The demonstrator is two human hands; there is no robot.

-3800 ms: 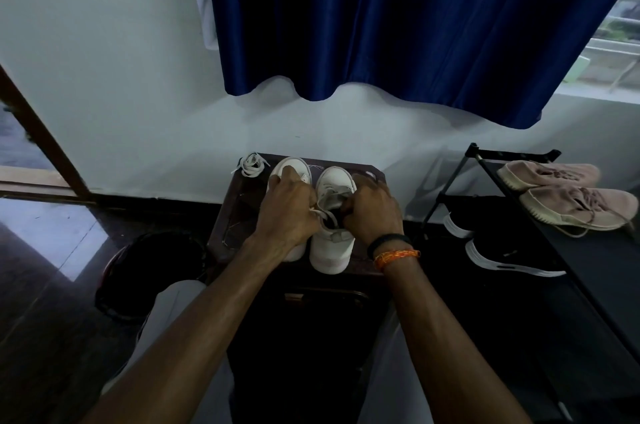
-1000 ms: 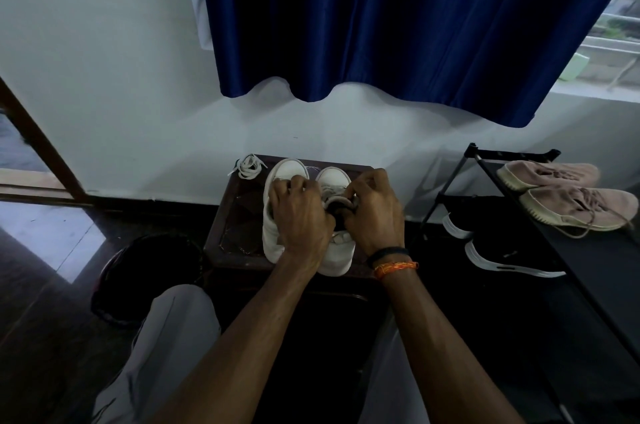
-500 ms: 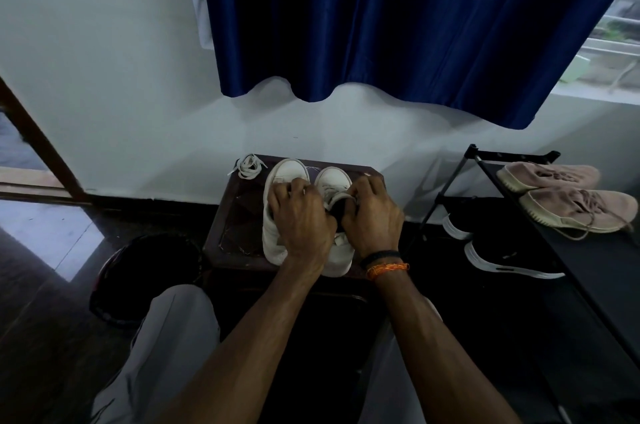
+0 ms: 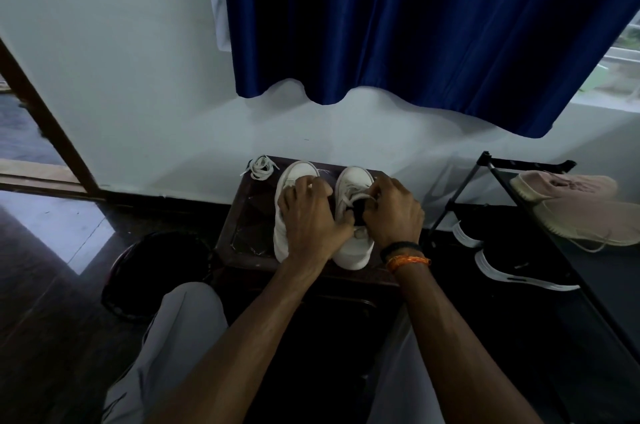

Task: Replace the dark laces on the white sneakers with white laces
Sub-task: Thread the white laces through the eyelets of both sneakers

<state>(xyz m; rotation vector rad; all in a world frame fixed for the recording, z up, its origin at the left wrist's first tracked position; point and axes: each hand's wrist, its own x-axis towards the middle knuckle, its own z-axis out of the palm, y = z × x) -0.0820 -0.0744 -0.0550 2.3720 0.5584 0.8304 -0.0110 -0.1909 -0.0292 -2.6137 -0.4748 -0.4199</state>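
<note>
Two white sneakers stand side by side on a small dark table (image 4: 242, 236), toes toward the wall. My left hand (image 4: 308, 216) lies over the left sneaker (image 4: 282, 233) with its fingers curled, thumb reaching toward the right sneaker (image 4: 353, 250). My right hand (image 4: 393, 212) pinches a white lace (image 4: 349, 200) over the right sneaker's tongue. What my left fingers hold is hidden. A loose bundle of white lace (image 4: 260, 167) rests on the table's far left corner.
A black shoe rack (image 4: 526, 167) at the right carries beige sneakers (image 4: 571, 205) on top and black shoes (image 4: 512, 271) below. A dark round object (image 4: 156, 271) sits on the floor left of the table. A blue curtain (image 4: 398, 25) hangs above.
Both hands have shifted slightly apart over the right sneaker's lacing, and more of the white lace shows between them. The sneakers and the loose lace bundle have stayed put.
</note>
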